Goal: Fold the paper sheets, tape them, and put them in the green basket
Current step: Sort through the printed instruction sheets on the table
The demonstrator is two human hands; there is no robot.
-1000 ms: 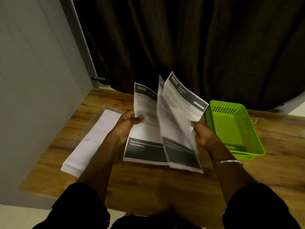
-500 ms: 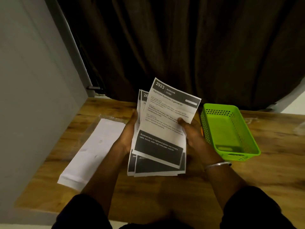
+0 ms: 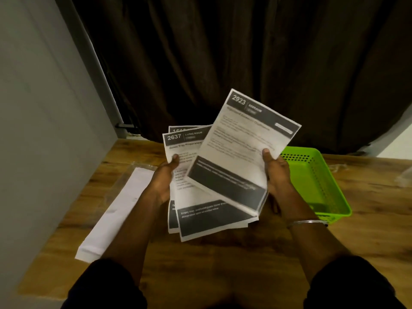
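Three flat printed paper sheets [image 3: 234, 152] fanned; left hand [image 3: 163, 177] fingers clamp rear pair, right hand [image 3: 278, 175] fingers clamp front.

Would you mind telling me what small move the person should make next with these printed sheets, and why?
Probably draw the 2923 sheet fully clear with the right hand, so it can be folded alone. It is tilted away from the 2637 sheet that the left hand holds, yet their lower parts overlap.
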